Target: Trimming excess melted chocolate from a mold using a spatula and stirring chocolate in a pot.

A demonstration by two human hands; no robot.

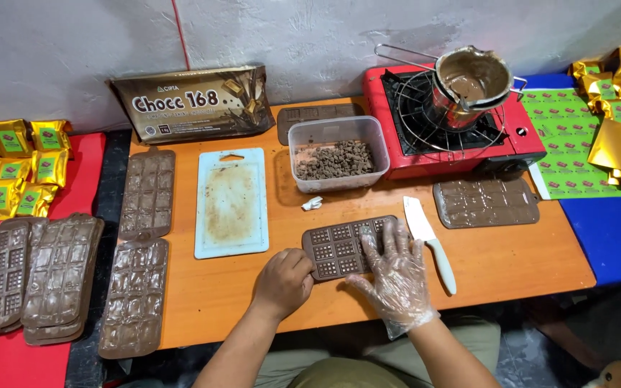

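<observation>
Nearest to us, the left hand (282,282) rests as a loose fist, fingers curled together, against the lower left corner of a brown chocolate mould (341,247). The right hand (395,273), in a clear plastic glove, lies flat on the mould's right end with its fingers spread apart. The mould sits near the front edge of the orange surface (512,262). At three o'clock from the mould lies a white knife (430,244), just beside the gloved fingers. At nine o'clock is a smeared white cutting board (231,202); farther left, filled moulds (140,248) lie in a column. At twelve o'clock a clear tub of chocolate pieces (338,152) stands. At one o'clock, farthest, a red portable stove (451,122) carries a metal pot of melted chocolate (471,80).
</observation>
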